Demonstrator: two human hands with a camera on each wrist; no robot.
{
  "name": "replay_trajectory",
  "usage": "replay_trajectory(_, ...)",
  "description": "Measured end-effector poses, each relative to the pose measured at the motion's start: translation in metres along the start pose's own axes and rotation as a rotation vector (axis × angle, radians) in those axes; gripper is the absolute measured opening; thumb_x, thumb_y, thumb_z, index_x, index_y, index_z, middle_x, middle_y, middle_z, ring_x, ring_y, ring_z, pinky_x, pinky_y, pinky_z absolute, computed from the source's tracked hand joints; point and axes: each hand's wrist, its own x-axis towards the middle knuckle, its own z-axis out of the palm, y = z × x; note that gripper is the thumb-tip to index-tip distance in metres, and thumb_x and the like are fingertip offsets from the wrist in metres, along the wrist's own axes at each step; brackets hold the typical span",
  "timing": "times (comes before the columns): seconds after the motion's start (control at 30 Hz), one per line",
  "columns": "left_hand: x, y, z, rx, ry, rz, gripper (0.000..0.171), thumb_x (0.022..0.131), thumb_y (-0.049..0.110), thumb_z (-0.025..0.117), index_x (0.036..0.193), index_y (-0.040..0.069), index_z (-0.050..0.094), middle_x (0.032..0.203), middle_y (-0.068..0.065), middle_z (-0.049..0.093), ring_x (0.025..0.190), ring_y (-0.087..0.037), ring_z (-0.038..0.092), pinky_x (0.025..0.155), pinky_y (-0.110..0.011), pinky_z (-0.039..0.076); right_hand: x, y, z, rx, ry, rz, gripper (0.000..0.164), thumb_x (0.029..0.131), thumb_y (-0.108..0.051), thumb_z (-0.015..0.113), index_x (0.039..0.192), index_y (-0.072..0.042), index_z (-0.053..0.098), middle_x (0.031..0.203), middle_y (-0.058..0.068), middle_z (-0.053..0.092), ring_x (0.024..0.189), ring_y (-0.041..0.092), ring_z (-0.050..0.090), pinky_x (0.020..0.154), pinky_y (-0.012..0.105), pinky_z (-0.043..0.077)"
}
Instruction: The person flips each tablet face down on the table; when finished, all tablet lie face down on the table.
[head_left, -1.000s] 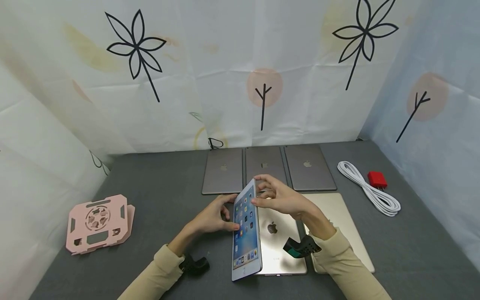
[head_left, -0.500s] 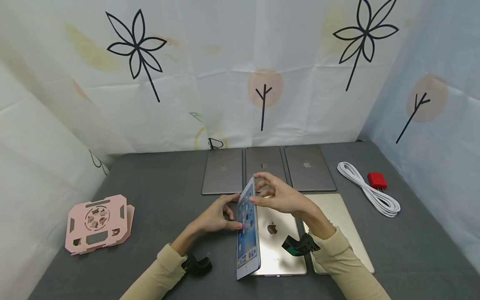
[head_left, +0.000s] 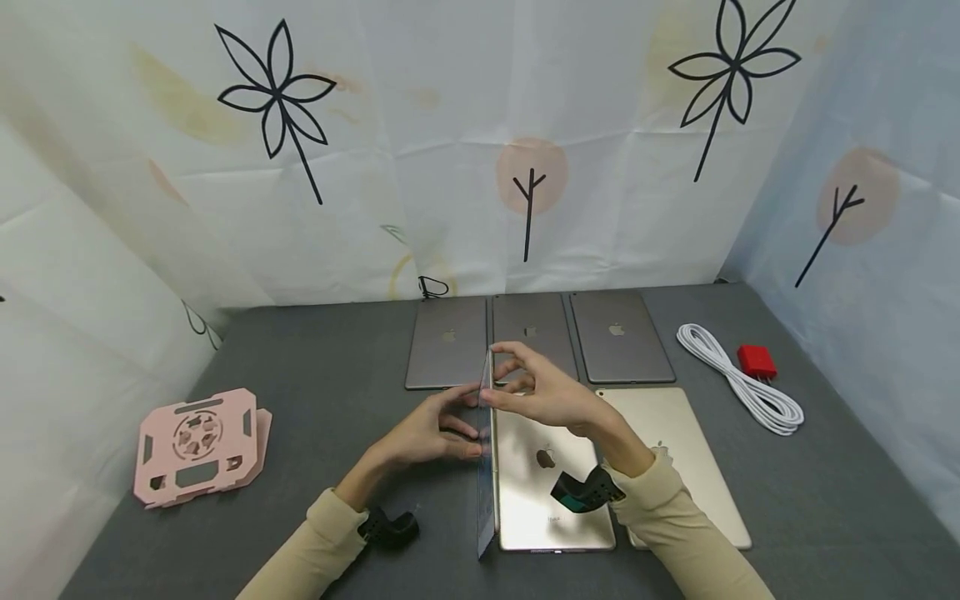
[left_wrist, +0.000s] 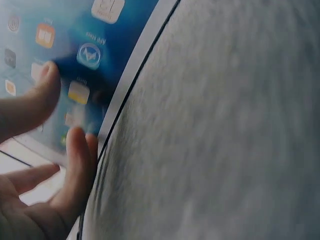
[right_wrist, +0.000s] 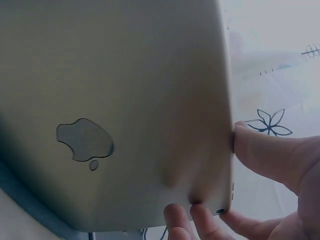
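Observation:
In the head view a tablet stands on edge, almost side-on. Its lit screen with app icons faces left, and its gold back with an apple logo faces right. My right hand grips its far upper corner, thumb on the long edge and fingers about the short edge. On the screen side, my left hand holds its thumb and fingers against or very near the glass; exact contact is unclear. Beside the raised tablet lies a gold tablet, back up, with another gold tablet to its right.
Three grey tablets, left, middle and right, lie in a row behind. A coiled white cable and red plug sit at right. Far left is a pink cut-out panel piece. Printed cloth surrounds the grey table.
The tablet has turned from tilted, screen partly showing, to almost upright and side-on in the head view. My right hand has moved slightly left with its upper edge; my left hand stays beside the screen.

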Motion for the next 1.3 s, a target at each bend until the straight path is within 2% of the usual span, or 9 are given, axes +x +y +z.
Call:
replay_trajectory(0.13,-0.005,0.007,-0.007,-0.004,-0.02,0.04,0.081,0.096,0.011,0.072,0.162,0.008,0.025,0.152,-0.026,0.041,0.11,-0.035,0.071,0.088,-0.037,0.061,0.005,0.001,0.007,0.009,-0.005,-0.002,0.071,0.099,-0.031,0.068,0.158,-0.02,0.03,0.141,0.016,0.049,0.123,0.027,0.062,0.098,0.044,0.052)
replay_trajectory(0.2,-0.008,0.013,-0.011,0.002,-0.006,0.066,0.078,0.099,0.017,0.069,0.162,0.006,0.025,0.148,-0.029,0.044,0.109,-0.039,0.072,0.088,-0.039,0.061,0.008,0.001,0.011,0.015,-0.009,-0.003,0.072,0.099,-0.033,0.069,0.158,-0.023,0.031,0.143,0.015,0.049,0.122,0.026,0.063,0.099,0.045,0.052)
replay_trajectory(0.3,-0.012,0.025,-0.017,-0.006,0.028,0.088,0.078,0.1,0.025,0.067,0.162,0.006,0.024,0.143,-0.031,0.045,0.108,-0.039,0.072,0.089,-0.045,0.061,0.01,0.001,0.015,0.021,-0.016,-0.006,0.072,0.099,-0.033,0.069,0.159,-0.027,0.03,0.145,0.014,0.047,0.122,0.026,0.063,0.099,0.047,0.052)
replay_trajectory(0.47,-0.018,0.039,-0.026,0.007,0.074,0.097,0.08,0.1,0.029,0.065,0.164,0.01,0.021,0.142,-0.031,0.044,0.111,-0.038,0.072,0.089,-0.043,0.061,0.013,0.007,0.02,-0.004,-0.04,0.0,0.075,0.1,-0.032,0.068,0.162,-0.023,0.026,0.149,0.018,0.045,0.125,0.031,0.061,0.097,0.049,0.054)
replay_trajectory(0.57,-0.021,0.04,-0.031,0.028,0.075,0.108,0.08,0.101,0.026,0.065,0.164,0.011,0.019,0.139,-0.031,0.046,0.109,-0.037,0.073,0.088,-0.04,0.061,0.019,0.016,0.022,-0.042,-0.069,0.018,0.078,0.1,-0.032,0.066,0.164,-0.019,0.023,0.152,0.021,0.045,0.126,0.034,0.06,0.095,0.049,0.055)
replay_trajectory(0.73,-0.026,0.039,-0.037,0.028,0.043,0.104,0.08,0.101,0.023,0.065,0.165,0.015,0.018,0.135,-0.03,0.048,0.105,-0.034,0.073,0.089,-0.045,0.061,0.03,0.035,0.023,-0.091,-0.114,0.058,0.078,0.1,-0.031,0.067,0.163,-0.012,0.025,0.155,0.024,0.044,0.131,0.039,0.057,0.099,0.05,0.054)
replay_trajectory(0.97,-0.033,0.038,-0.046,0.0,0.004,0.069,0.079,0.102,0.026,0.065,0.165,0.018,0.018,0.152,-0.03,0.038,0.11,-0.031,0.072,0.092,-0.049,0.059,0.037,0.048,0.024,-0.164,-0.136,0.032,0.076,0.098,-0.024,0.07,0.16,-0.003,0.031,0.154,0.032,0.042,0.136,0.049,0.05,0.107,0.057,0.048)
replay_trajectory(1.13,-0.038,0.036,-0.053,-0.036,-0.025,0.06,0.08,0.102,0.025,0.065,0.165,0.016,0.016,0.161,-0.029,0.028,0.117,-0.034,0.069,0.091,-0.046,0.059,0.039,0.051,0.031,-0.239,-0.083,0.037,0.075,0.095,-0.024,0.073,0.158,-0.003,0.037,0.148,0.028,0.047,0.125,0.038,0.055,0.1,0.048,0.051)
replay_trajectory(1.3,-0.041,0.03,-0.057,-0.039,0.024,0.033,0.078,0.101,0.023,0.067,0.162,0.009,0.02,0.159,-0.029,0.032,0.113,-0.031,0.07,0.09,-0.043,0.059,0.039,0.054,0.037,-0.329,-0.028,0.051,0.078,0.093,-0.031,0.076,0.157,-0.005,0.039,0.14,0.023,0.048,0.109,0.027,0.052,0.087,0.039,0.049)
